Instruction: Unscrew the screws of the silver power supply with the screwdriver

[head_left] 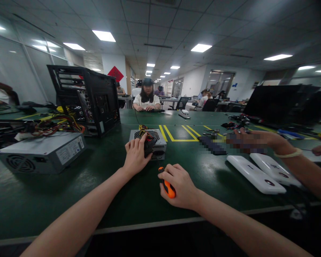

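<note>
In the middle of the green table sits a small grey power supply unit (162,142) with perforated metal sides. A bundle of coloured cables (146,132) lies on top of it. My left hand (136,151) grips its near left side, fingers over the top by the cables and thumb on the front face. Wrapped in my right hand (179,185) is a screwdriver (169,189) with an orange and black handle. Its thin shaft points toward the front of the unit; whether the tip touches it, I cannot tell.
A larger power supply (42,150) with loose cables lies at left, before a black computer case (88,100). At right, another person's hand (246,137) reaches over the table near two white power banks (256,175). Someone sits across the table (117,196).
</note>
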Demonstrator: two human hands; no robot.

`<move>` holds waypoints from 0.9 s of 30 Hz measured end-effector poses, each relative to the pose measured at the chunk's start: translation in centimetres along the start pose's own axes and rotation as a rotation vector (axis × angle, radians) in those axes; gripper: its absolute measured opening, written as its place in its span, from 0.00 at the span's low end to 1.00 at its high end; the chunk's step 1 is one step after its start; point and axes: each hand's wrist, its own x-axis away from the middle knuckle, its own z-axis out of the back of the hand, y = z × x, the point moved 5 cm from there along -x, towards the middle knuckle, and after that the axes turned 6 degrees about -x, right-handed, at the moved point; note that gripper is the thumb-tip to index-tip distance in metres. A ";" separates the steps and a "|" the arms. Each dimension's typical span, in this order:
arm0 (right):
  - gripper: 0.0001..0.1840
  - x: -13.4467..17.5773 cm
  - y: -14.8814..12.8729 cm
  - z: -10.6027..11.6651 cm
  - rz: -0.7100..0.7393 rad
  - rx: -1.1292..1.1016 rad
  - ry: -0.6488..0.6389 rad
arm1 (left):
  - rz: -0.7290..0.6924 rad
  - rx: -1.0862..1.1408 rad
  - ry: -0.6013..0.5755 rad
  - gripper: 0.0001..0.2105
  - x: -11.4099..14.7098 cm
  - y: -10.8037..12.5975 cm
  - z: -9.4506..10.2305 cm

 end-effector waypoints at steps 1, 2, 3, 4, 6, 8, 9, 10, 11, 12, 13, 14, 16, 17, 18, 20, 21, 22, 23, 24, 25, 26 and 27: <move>0.12 0.0 0.0 0.1 -0.006 -0.001 0.004 | 0.002 0.001 0.000 0.35 0.0 0.0 0.0; 0.13 0.0 -0.1 0.1 -0.012 0.000 0.008 | 0.004 0.001 0.001 0.35 0.0 0.0 0.0; 0.15 0.0 -0.2 0.1 -0.017 0.003 0.012 | 0.005 0.001 0.001 0.35 0.0 0.0 0.0; 0.16 -0.1 -0.2 0.1 -0.023 0.008 0.015 | 0.003 -0.001 0.001 0.35 0.0 0.0 0.0; 0.15 -0.1 -0.2 0.0 -0.039 0.010 0.021 | -0.001 -0.004 0.004 0.35 0.0 0.0 0.0; 0.14 -0.1 -0.1 -0.1 -0.061 -0.004 0.038 | -0.002 -0.006 0.007 0.35 0.0 -0.1 0.0; 0.13 -0.1 0.0 -0.2 -0.068 -0.011 0.047 | -0.001 -0.004 0.008 0.35 0.0 -0.1 0.0; 0.13 -0.1 0.0 -0.2 -0.066 -0.015 0.055 | 0.000 -0.002 0.008 0.35 0.0 -0.1 0.0; 0.12 -0.1 0.0 -0.3 -0.057 -0.012 0.055 | 0.000 0.000 0.006 0.35 0.0 -0.1 -0.1; 0.10 0.0 0.0 -0.3 -0.042 -0.003 0.049 | 0.001 0.001 0.005 0.35 0.0 -0.1 -0.1; 0.09 0.0 0.0 -0.4 -0.024 0.010 0.038 | 0.001 0.001 0.005 0.35 0.0 -0.1 -0.1; 0.08 0.0 -0.1 -0.4 -0.006 0.026 0.023 | 0.002 0.000 0.006 0.35 0.0 -0.1 -0.1; 0.08 0.1 -0.1 -0.4 0.012 0.053 -0.001 | 0.003 -0.003 0.010 0.35 0.0 -0.1 -0.1; 0.08 0.1 -0.1 -0.4 0.013 0.059 -0.006 | 0.004 -0.003 0.012 0.35 0.0 -0.1 -0.1; 0.08 0.1 -0.1 -0.3 0.012 0.057 -0.004 | 0.005 -0.002 0.014 0.35 0.0 -0.1 -0.1; 0.09 0.0 -0.1 -0.1 0.009 0.032 0.016 | 0.006 0.002 0.015 0.34 0.0 -0.1 0.0; 0.10 -0.1 -0.2 0.0 0.010 0.017 0.029 | 0.005 0.004 0.015 0.34 0.0 -0.1 0.0; 0.11 -0.1 -0.2 0.1 0.011 0.007 0.039 | 0.003 0.005 0.014 0.35 0.0 -0.1 0.0; 0.12 -0.1 -0.2 0.1 0.012 0.003 0.045 | 0.001 0.005 0.013 0.35 0.0 0.0 0.0; 0.12 -0.2 -0.2 0.1 0.011 0.004 0.048 | 0.001 0.006 0.012 0.35 0.0 0.0 0.0; 0.12 -0.2 -0.2 0.0 0.007 0.006 0.050 | 0.000 0.006 0.012 0.34 0.0 0.0 0.0; 0.12 -0.1 -0.1 0.0 0.000 0.007 0.058 | -0.001 0.007 0.010 0.34 0.0 0.0 0.0; 0.12 -0.1 0.0 0.0 -0.006 0.005 0.069 | -0.002 0.008 0.009 0.34 0.0 0.0 0.0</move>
